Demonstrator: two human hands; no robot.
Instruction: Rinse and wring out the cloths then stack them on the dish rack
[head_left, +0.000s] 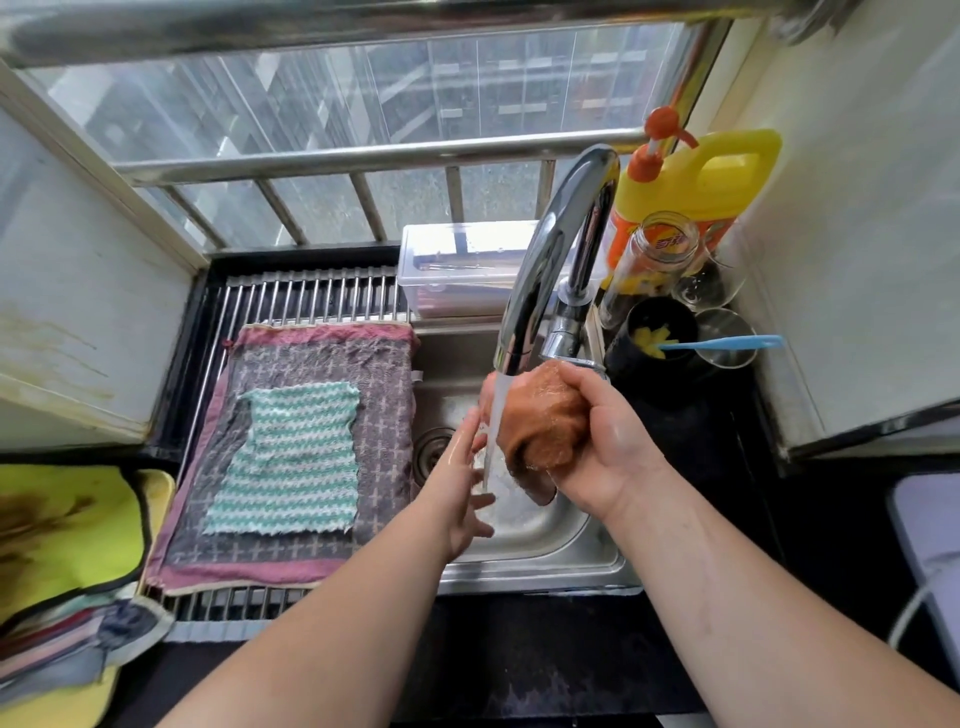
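Note:
My right hand grips a bunched orange cloth over the steel sink, right at the water stream falling from the chrome faucet. My left hand is wet, with loosely spread fingers beside the stream, and holds nothing. On the roll-up dish rack lies a flat purple-edged grey cloth. A green-and-white striped cloth lies flat on top of it.
A yellow cloth and a pile of other cloths sit on the counter at left. Behind the faucet stand a clear lidded box, a yellow detergent jug, a glass jar, glasses and a black cup with a blue brush.

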